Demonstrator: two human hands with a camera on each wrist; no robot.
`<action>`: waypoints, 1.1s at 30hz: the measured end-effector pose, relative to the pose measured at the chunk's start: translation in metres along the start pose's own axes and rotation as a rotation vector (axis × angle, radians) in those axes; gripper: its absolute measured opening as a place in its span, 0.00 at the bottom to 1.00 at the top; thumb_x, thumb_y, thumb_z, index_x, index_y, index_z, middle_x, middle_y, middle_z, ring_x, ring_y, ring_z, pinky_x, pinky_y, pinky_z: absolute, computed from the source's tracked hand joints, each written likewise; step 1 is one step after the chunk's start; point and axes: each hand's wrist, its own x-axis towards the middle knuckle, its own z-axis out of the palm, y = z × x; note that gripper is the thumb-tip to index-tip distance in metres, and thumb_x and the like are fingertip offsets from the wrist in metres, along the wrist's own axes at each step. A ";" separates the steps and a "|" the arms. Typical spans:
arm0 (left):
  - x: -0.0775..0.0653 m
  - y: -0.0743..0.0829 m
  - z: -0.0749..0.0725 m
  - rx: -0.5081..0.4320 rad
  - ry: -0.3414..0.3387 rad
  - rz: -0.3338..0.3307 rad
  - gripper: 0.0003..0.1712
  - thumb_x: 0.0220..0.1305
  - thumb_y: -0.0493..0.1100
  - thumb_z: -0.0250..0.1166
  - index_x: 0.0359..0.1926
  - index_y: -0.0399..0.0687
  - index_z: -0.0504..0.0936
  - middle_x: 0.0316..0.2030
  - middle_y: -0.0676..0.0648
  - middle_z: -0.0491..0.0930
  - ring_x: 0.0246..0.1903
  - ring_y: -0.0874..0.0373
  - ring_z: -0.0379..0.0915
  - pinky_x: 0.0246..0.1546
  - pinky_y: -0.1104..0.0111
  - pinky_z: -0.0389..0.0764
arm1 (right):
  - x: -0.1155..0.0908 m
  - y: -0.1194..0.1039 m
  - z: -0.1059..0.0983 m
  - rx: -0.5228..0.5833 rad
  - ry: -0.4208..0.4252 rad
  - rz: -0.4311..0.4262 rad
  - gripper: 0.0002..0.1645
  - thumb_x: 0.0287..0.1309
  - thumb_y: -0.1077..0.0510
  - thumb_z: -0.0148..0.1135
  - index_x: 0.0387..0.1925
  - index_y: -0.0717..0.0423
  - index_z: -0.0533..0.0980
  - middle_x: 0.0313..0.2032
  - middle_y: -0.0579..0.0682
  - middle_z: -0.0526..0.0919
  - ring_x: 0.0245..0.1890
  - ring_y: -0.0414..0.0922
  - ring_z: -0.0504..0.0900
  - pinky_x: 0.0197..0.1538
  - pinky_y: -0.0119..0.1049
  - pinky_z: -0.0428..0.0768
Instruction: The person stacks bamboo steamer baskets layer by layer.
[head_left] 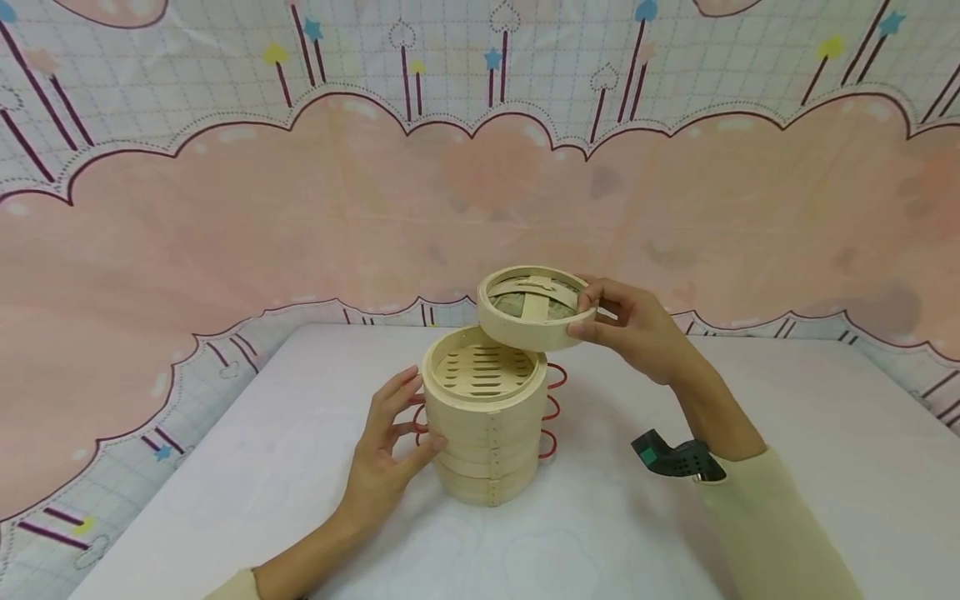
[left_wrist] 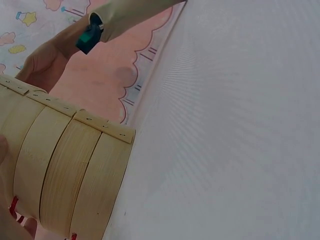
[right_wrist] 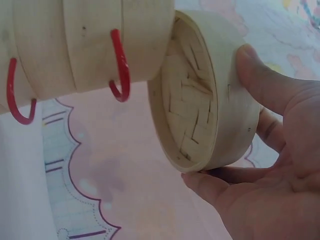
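A stack of round bamboo steamer baskets stands upright on the table, its slatted top tier exposed. My left hand holds the stack's left side, thumb on the front wall and fingers by the red handles. My right hand grips the woven steamer lid by its right rim, thumb on one side and fingers on the other. Raised and tilted, the lid overlaps the stack's back right rim in the head view. Its woven underside shows in the right wrist view, beside the stack.
The white table spreads around the stack. A patterned cloth hangs behind it and along the left. More red loop handles stick out from the stack's right side. A dark strap is on the right wrist.
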 end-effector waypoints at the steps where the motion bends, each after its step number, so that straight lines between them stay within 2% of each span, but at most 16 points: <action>1: 0.000 0.000 0.000 -0.001 -0.001 0.002 0.42 0.49 0.19 0.66 0.66 0.36 0.62 0.65 0.30 0.55 0.55 0.55 0.65 0.43 0.67 0.77 | 0.000 0.000 0.002 0.004 -0.003 -0.004 0.10 0.57 0.67 0.65 0.36 0.62 0.70 0.63 0.57 0.68 0.59 0.54 0.70 0.55 0.33 0.75; 8: 0.000 0.000 -0.001 0.001 -0.005 0.005 0.43 0.49 0.19 0.67 0.66 0.36 0.62 0.65 0.29 0.54 0.55 0.55 0.65 0.43 0.68 0.77 | 0.000 0.000 0.013 0.055 -0.030 -0.038 0.10 0.56 0.69 0.65 0.35 0.63 0.70 0.64 0.58 0.66 0.61 0.52 0.68 0.56 0.36 0.75; 13: -0.001 0.001 -0.002 0.002 -0.007 0.007 0.43 0.48 0.19 0.66 0.66 0.36 0.62 0.65 0.30 0.55 0.55 0.55 0.65 0.43 0.67 0.77 | -0.002 -0.004 0.018 0.071 -0.055 -0.028 0.11 0.56 0.67 0.66 0.35 0.62 0.70 0.66 0.56 0.64 0.63 0.51 0.67 0.58 0.36 0.73; 20: -0.002 0.002 -0.003 -0.006 -0.010 0.001 0.43 0.48 0.18 0.66 0.66 0.36 0.62 0.65 0.29 0.54 0.55 0.56 0.65 0.44 0.67 0.77 | -0.003 -0.008 0.026 0.063 -0.106 -0.025 0.11 0.56 0.65 0.66 0.35 0.61 0.70 0.67 0.56 0.62 0.66 0.50 0.62 0.51 0.34 0.77; 26: -0.001 0.005 -0.002 -0.007 -0.011 -0.001 0.43 0.48 0.17 0.65 0.66 0.38 0.62 0.65 0.30 0.55 0.55 0.56 0.65 0.44 0.68 0.77 | -0.002 -0.010 0.032 0.070 -0.138 -0.028 0.12 0.56 0.64 0.67 0.35 0.61 0.70 0.67 0.56 0.62 0.71 0.47 0.53 0.61 0.37 0.70; 31: -0.001 0.005 -0.002 0.003 -0.011 -0.006 0.43 0.49 0.18 0.65 0.66 0.38 0.62 0.66 0.34 0.55 0.55 0.56 0.65 0.44 0.68 0.77 | -0.003 -0.012 0.036 0.100 -0.155 -0.029 0.13 0.56 0.64 0.67 0.36 0.61 0.70 0.68 0.56 0.60 0.71 0.45 0.53 0.61 0.37 0.70; 33: -0.001 0.005 -0.002 0.004 -0.010 -0.004 0.43 0.48 0.17 0.65 0.66 0.38 0.62 0.66 0.32 0.55 0.55 0.56 0.65 0.44 0.68 0.77 | -0.003 -0.012 0.037 0.117 -0.163 -0.029 0.13 0.56 0.63 0.67 0.36 0.61 0.69 0.69 0.56 0.60 0.70 0.46 0.54 0.60 0.38 0.72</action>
